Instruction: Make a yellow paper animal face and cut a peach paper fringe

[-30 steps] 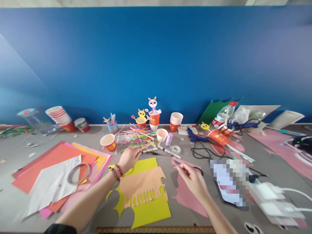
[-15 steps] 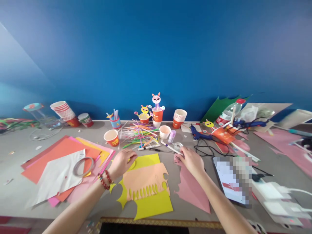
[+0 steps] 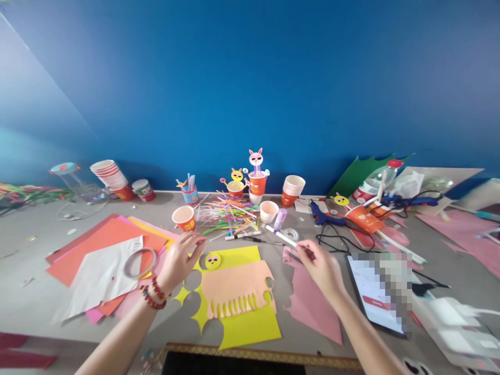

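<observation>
My left hand (image 3: 178, 262) hovers over the left edge of the yellow sheet, thumb and fingers apart with nothing visible between them. Just right of it, a round yellow face cutout (image 3: 213, 260) with dark eyes lies on the yellow sheet (image 3: 250, 330). A peach paper (image 3: 234, 281) with a slit lower edge covers the sheet's middle. My right hand (image 3: 321, 266) is closed on a slim dark tool that looks like scissors (image 3: 294, 256), partly hidden by the fingers, above pink paper (image 3: 314, 302). A white marker (image 3: 281, 236) lies beyond those fingertips.
Coloured sheets with a tape roll (image 3: 139, 262) lie left. Straws (image 3: 230, 213), a paper cup (image 3: 183, 217) and decorated cups (image 3: 257, 183) stand behind. A blue glue gun (image 3: 326, 216), its cable, a phone (image 3: 375, 297) and a power strip (image 3: 449, 333) are right.
My left hand has moved left and its fingers have spread, uncovering the yellow face cutout. My right hand has lifted slightly, with the dark tool now showing. The view has shifted a little.
</observation>
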Available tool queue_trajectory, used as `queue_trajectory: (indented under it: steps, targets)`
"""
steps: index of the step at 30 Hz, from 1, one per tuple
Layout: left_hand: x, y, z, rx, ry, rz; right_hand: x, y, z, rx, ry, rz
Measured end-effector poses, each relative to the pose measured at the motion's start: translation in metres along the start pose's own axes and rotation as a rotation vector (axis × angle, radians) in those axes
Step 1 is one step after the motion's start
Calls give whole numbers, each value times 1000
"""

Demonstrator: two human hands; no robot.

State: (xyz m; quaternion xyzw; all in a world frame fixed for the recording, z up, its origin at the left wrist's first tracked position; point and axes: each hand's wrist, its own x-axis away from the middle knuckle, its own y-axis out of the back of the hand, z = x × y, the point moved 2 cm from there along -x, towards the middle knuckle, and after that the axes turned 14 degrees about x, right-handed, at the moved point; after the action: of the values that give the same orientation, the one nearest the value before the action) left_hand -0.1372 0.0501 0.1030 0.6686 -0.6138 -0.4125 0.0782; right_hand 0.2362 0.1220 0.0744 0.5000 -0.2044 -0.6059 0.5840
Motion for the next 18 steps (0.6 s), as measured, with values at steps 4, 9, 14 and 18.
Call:
queue_trajectory:
  steps: [4, 9, 14, 18]
  targets:
    - [-3, -19, -30, -9, -173, 110, 16, 13, 34, -349, 44, 72]
    - [-10, -45, -57, 10, -337, 265, 24, 20, 68, -427, 137, 126]
    - [-10, -52, -59, 90, -281, 234, 25, 13, 75, -676, 14, 132]
    - [-3, -61, -66, 185, -208, 263, 29, -8, 85, -956, -144, 323]
